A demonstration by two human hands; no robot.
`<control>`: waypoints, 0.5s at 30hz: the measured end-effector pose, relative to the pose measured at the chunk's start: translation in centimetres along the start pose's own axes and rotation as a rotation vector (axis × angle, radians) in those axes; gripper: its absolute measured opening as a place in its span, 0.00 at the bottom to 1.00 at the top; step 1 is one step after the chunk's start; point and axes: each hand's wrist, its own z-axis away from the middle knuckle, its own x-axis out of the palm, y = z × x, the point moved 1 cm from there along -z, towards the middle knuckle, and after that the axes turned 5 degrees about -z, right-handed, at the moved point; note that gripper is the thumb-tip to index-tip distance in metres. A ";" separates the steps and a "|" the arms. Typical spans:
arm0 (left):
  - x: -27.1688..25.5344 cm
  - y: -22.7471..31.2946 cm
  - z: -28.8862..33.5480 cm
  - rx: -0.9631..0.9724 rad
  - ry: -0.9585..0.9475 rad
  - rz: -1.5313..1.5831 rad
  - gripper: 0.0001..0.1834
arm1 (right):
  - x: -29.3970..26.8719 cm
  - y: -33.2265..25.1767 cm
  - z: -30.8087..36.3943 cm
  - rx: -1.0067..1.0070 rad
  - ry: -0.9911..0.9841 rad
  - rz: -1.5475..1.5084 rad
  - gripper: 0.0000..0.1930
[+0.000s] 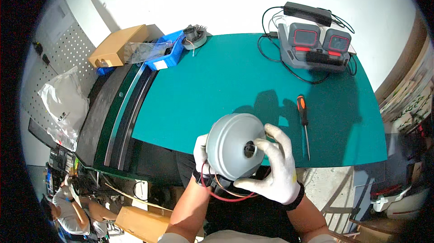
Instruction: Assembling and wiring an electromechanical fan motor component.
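Observation:
Near the table's front edge, a grey round housing (226, 146), cone-shaped with a dark hole in its middle, is held up between my gloved hands. My left hand (200, 153) grips its left side; most of those fingers are hidden behind it. My right hand (279, 175) is curved round the right side, with the thumb at the lower rim and a fingertip beside the hole. Red wires (226, 198) hang in a loop below the housing. To the right, an orange and black screwdriver (302, 109) lies on the green table mat (212, 80).
A charger dock (312, 60) with two battery packs and black cables stands at the back right. At the back left are a blue bin (165, 63), a grey motor part (195, 39) and a cardboard box (118, 46). Another person (72, 209) sits at lower left.

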 end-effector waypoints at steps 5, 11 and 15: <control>1.9 0.1 -0.3 -0.025 -0.030 -0.090 0.25 | 0.2 -0.4 -0.2 -0.008 -0.051 0.116 0.53; 2.8 -0.8 -0.7 0.147 -0.052 -0.321 0.29 | 0.0 0.4 0.3 0.024 -0.041 0.172 0.48; 3.1 -0.8 -0.8 0.160 -0.077 -0.453 0.27 | -0.3 1.6 0.8 0.020 -0.030 0.175 0.49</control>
